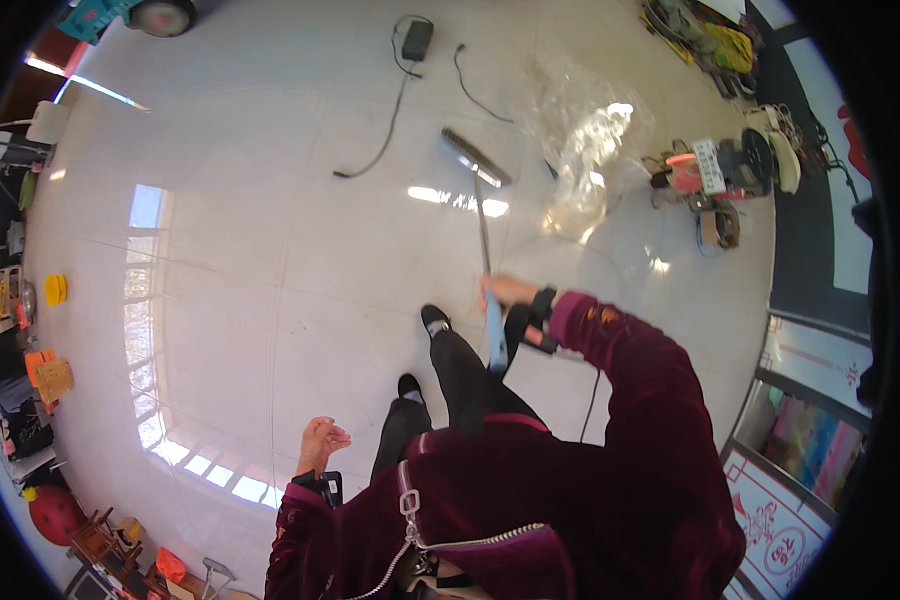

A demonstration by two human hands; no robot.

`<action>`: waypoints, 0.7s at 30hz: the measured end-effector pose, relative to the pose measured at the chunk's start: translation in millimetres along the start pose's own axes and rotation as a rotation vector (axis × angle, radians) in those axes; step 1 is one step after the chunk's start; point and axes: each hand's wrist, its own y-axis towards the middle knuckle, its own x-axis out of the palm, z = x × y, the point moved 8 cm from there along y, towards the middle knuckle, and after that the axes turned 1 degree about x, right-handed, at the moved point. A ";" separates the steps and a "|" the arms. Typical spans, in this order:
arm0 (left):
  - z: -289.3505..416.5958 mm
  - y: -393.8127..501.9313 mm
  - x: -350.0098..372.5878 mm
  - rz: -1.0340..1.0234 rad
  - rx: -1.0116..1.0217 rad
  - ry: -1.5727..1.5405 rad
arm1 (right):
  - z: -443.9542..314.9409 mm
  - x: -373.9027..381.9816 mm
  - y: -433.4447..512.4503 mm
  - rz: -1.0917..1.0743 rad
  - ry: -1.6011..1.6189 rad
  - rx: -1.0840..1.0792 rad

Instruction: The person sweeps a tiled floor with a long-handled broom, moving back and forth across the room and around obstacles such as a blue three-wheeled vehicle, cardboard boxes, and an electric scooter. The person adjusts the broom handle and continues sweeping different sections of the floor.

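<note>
My right hand [507,292] is closed round the light-blue grip of a long-handled brush or broom [483,225]. Its thin metal pole runs away from me to a wide bristled head [476,157] on the glossy floor. My left hand [322,444] hangs at my left side with fingers loosely bent, and nothing shows in it. Just right of the brush head lies a crumpled clear plastic sheet [589,161]. Beyond the head are a black power adapter [417,40] with its cable and a separate short black cable [474,91].
A parked motorcycle or scooter [720,169] stands at the right. Along the left edge are a yellow round object [56,289], a wooden bucket [53,379], a red ball [55,514] and a wooden chair [105,540]. A wheel [163,16] shows at the upper left.
</note>
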 end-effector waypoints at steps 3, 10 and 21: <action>36.3 8.1 34.4 -0.038 0.023 0.056 | -5.6 44.1 -20.4 -0.174 0.264 0.139; 145.3 33.3 129.7 -0.237 0.170 0.166 | -118.8 68.2 -88.6 -0.564 0.633 0.253; 269.3 86.2 224.7 -0.531 0.059 0.035 | -208.4 133.0 -54.2 -0.764 0.508 0.387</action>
